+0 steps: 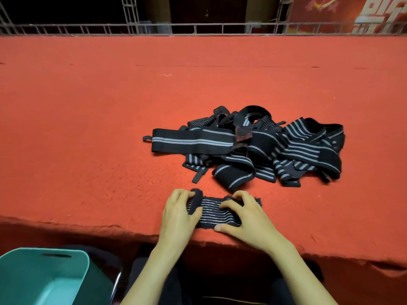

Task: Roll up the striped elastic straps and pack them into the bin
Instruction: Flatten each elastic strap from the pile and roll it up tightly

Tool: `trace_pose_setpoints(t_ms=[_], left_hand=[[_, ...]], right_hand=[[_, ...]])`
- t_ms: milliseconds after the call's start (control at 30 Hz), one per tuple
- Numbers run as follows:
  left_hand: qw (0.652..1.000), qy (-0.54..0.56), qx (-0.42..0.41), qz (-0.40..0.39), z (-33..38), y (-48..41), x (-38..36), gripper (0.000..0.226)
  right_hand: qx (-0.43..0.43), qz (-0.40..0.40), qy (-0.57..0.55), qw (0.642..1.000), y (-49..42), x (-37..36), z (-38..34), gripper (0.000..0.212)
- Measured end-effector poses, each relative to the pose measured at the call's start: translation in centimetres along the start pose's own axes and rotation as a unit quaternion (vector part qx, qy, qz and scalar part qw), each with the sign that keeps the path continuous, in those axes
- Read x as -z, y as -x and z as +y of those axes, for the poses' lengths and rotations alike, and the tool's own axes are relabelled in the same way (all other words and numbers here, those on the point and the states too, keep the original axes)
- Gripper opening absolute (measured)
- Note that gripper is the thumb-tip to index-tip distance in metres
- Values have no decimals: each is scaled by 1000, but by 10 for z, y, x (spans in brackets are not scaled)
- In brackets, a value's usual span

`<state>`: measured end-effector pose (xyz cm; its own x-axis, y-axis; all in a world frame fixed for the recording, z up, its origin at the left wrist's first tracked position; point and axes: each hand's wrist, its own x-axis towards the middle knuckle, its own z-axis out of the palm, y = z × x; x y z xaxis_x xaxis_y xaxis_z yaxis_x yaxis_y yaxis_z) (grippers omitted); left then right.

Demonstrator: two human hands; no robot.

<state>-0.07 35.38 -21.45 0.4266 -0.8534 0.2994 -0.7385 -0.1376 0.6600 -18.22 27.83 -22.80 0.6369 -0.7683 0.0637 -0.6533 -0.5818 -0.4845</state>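
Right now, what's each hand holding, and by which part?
One striped strap. Left hand grips its rolled left end; right hand holds down the flat right part, thumb at the near edge.

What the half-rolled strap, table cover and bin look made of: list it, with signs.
The strap: woven elastic fabric, probably; matte black, thin pale stripes, curls softly.
The table cover: red felt or low-pile carpet, likely; fuzzy, matte, ragged front edge.
The bin: teal, probably plastic; smooth, faint sheen, moulded handle slot.

The left hand (pixel 178 213) and right hand (pixel 247 219) extend from bare forearms (pixel 293 267); dark clothing (pixel 193 280) covers the lap.
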Motion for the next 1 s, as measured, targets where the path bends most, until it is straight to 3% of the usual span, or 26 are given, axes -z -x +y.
trace_pose_setpoints(t_ms=[133,267,400,500,667,767,1000], left_hand=[[997,48,-19,-53,6,-3,-7,36],[991,89,-38,-98,11,-4,-7,18],[969,179,3,-170,2,-8,4,30],[960,232,58,-146,3,-6,3,38],[967,200,91,-127,8,-6,-9,43],[972,181,88,-119,14,-6,-12,41],[987,131,19,-97,27,-4,-25,42]], right_hand=[[-6,10,-1,1000,6,3,9,74],[-8,16,-18,1000,7,3,13,71],[-9,20,-32,999,8,1,16,71],[-11,25,-40,999,9,-2,18,71],[-14,28,-47,998,11,-2,21,71],[-22,33,-52,998,14,1,27,74],[-43,32,-72,996,22,13,40,57]])
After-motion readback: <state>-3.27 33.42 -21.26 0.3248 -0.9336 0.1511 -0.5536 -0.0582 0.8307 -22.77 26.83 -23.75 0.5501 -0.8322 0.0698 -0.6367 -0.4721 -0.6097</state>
